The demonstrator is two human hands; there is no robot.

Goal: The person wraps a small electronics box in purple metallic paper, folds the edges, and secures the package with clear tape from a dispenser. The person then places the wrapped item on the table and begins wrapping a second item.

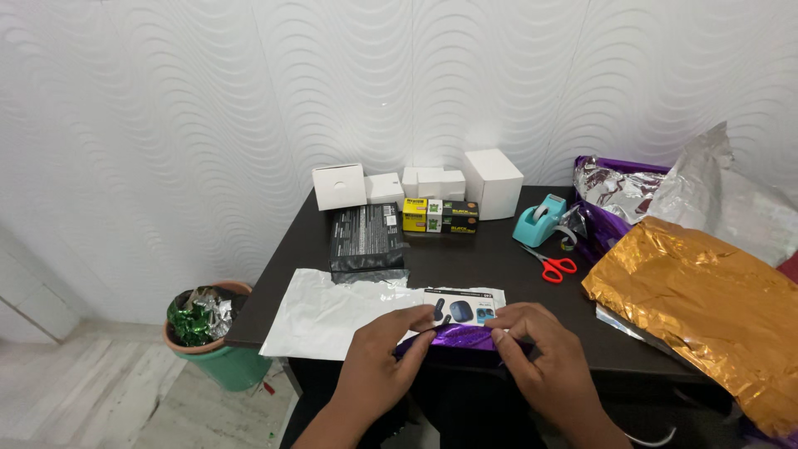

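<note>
A small printed box (462,311) is held at the near edge of the dark surface (490,262), with purple foil wrap (455,337) drawn up over its near side. The wrap is pinched against the box by both hands, so the fold appears to be kept taut and flat. The left hand (378,366) is closed on the left end of the purple foil, fingertips pressed to the fold; the right hand (540,357) is closed on the right end, its fingers curled over the box's corner. Under and to the left of the left grip, a silver sheet (332,312) is spread flat, apparently the reverse of the same wrap. Beyond the grips, a black packet (366,237) lies on the surface, with a yellow-and-black carton (440,215) and several white boxes (494,183) ranged along the wall. Beyond and right of the right grip, red-handled scissors (550,264) and a teal tape dispenser (539,220) are kept within reach. Farther right, crumpled gold foil (706,299) and silver and purple foil (632,187) are piled. Left of the left grip, below the surface, a green pot (216,353) holds foil scraps.
</note>
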